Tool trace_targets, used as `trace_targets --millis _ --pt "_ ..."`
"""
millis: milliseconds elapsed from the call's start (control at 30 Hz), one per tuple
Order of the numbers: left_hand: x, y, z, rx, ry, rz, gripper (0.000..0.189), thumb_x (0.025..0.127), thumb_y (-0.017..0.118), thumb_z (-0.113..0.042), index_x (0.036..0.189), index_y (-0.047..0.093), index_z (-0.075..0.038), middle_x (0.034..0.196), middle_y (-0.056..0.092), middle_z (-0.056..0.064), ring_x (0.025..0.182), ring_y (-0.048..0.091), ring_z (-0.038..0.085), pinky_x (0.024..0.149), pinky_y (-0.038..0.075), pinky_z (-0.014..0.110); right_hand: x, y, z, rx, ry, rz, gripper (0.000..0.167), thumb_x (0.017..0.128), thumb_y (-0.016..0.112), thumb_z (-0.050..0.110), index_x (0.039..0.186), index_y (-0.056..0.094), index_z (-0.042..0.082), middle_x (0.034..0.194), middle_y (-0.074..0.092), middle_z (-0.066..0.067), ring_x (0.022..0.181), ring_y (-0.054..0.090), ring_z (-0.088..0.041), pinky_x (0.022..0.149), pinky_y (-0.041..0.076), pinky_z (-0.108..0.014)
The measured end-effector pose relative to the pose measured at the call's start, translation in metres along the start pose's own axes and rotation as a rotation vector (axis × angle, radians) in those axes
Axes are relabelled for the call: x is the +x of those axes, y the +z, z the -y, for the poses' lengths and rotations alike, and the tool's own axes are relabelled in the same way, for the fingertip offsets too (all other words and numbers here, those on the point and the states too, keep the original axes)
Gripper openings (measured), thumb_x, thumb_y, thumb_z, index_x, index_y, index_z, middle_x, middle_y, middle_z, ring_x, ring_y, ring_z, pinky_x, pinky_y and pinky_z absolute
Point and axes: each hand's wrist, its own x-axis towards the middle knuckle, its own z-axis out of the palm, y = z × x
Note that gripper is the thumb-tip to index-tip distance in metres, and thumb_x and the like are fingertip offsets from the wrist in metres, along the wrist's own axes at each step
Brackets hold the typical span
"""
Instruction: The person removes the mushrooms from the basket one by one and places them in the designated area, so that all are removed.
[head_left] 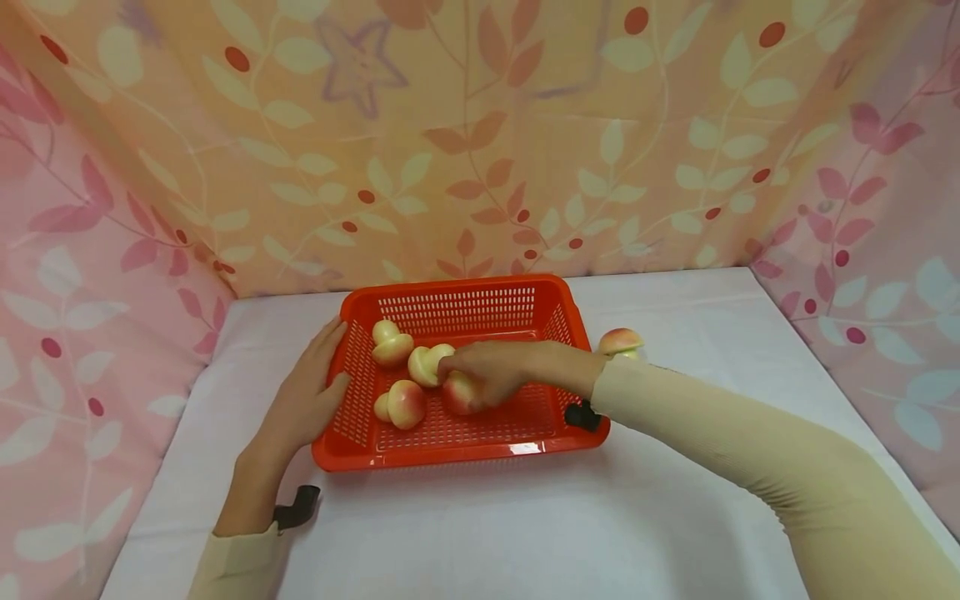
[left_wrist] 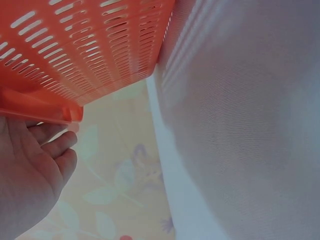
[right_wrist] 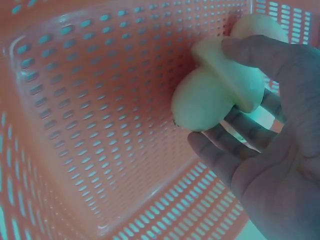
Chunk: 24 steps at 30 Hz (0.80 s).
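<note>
A red plastic basket [head_left: 457,455] with slotted walls stands on the white table. Inside it, my right hand [head_left: 501,367] holds a toy mushroom [right_wrist: 202,102] with a red-and-yellow cap, thumb on one side and fingers curled round the other. Three more toy mushrooms lie in the basket: one at the back left [head_left: 392,346], one in the middle [head_left: 427,365] close to my fingertips, and one at the front left [head_left: 405,405]. Along the basket's left rim rests my left hand [head_left: 306,398], its fingers fairly straight; the left wrist view shows them right at the rim's edge.
Another toy mushroom [head_left: 621,342] sits on the table to the right of the basket, partly behind my right sleeve [head_left: 697,417]. Patterned cloth [head_left: 480,167] hangs behind the white table [head_left: 480,533] and at both sides. A black strap piece shows at each wrist.
</note>
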Motion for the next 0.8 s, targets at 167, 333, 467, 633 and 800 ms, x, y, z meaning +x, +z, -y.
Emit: trace_targets --millis 167,333,467,633,800 --pt "0.000 0.001 0.003 -0.002 -0.001 -0.001 0.074 0.103 0.050 -0.014 0.170 0.020 -0.010 0.180 0.015 0.010 0.165 0.017 0.042 0.127 0.022 0.072 -0.001 -0.002 0.006 -0.055 -0.016 -0.010 0.046 0.093 0.073 0.021 0.136 0.061 0.014 0.117 0.070 -0.006 0.106 0.062 -0.021 0.105 0.054 -0.036" --pt "0.000 0.001 0.003 -0.008 -0.007 0.000 0.074 0.102 0.050 -0.014 0.170 0.021 -0.011 0.180 0.015 0.010 0.165 0.016 0.041 0.127 0.022 0.072 -0.006 -0.005 0.010 -0.082 -0.007 -0.033 0.048 0.092 0.073 0.023 0.138 0.062 0.015 0.119 0.071 -0.007 0.106 0.064 -0.022 0.104 0.055 -0.038" --pt "0.001 0.002 0.002 0.000 -0.004 -0.004 0.073 0.102 0.050 -0.014 0.170 0.021 -0.010 0.180 0.016 0.010 0.165 0.016 0.041 0.127 0.022 0.072 -0.013 -0.006 0.009 -0.081 0.006 -0.058 0.050 0.091 0.073 0.022 0.139 0.060 0.014 0.122 0.071 -0.006 0.108 0.065 -0.022 0.104 0.055 -0.038" --pt "0.000 0.003 0.002 -0.002 0.004 0.000 0.073 0.103 0.049 -0.013 0.170 0.021 -0.009 0.180 0.015 0.011 0.165 0.017 0.043 0.127 0.022 0.072 -0.023 -0.007 0.006 -0.058 0.010 -0.111 0.052 0.092 0.073 0.022 0.140 0.057 0.012 0.127 0.070 -0.003 0.114 0.064 -0.020 0.108 0.054 -0.037" --pt "-0.001 0.002 0.001 -0.013 0.019 -0.011 0.072 0.102 0.048 -0.012 0.169 0.022 -0.007 0.179 0.017 0.014 0.164 0.019 0.044 0.127 0.022 0.073 -0.034 -0.010 0.004 -0.013 0.004 -0.137 0.051 0.093 0.073 0.022 0.141 0.059 0.013 0.135 0.069 0.000 0.123 0.064 -0.018 0.114 0.051 -0.037"
